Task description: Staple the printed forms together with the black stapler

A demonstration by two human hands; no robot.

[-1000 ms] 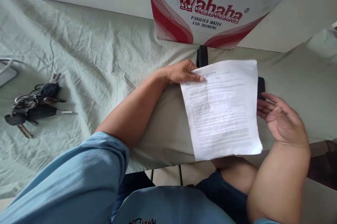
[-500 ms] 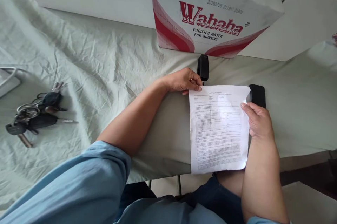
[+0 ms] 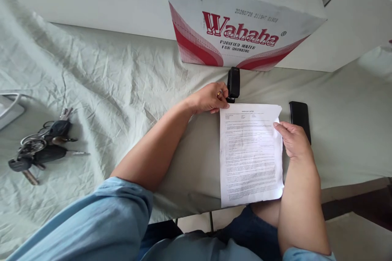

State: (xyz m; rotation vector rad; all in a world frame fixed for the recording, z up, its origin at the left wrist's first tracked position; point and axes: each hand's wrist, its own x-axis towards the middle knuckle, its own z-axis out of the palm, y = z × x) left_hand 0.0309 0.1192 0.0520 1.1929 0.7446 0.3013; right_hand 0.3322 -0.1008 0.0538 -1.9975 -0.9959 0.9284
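Here the left hand (image 3: 211,98) rests with curled fingers at the top left corner of the printed sheet (image 3: 251,155), its fingertips touching both the paper's edge and the near end of a small black stapler (image 3: 233,84); whether it actually grips the stapler cannot be told. The right hand (image 3: 292,140) holds the sheet's right edge near the top, thumb on the printed face and the other fingers hidden behind the paper. The sheet lies flat on the pale green cloth (image 3: 122,81) that covers the table, its lower end hanging just over the table's near edge above the person's lap. Its top right corner is slightly curled.

Just beside the right hand, on the far side, a black phone (image 3: 300,116) lies face down on the cloth. The stapler points away from the person toward a white and red carton (image 3: 241,20) printed with "Wahaha purified water for drinking", which stands at the back of the table. Well apart, at the left, a bunch of keys (image 3: 39,146) lies on the wrinkled cloth. A pale blue sleeve (image 3: 101,220) covers the left upper arm.
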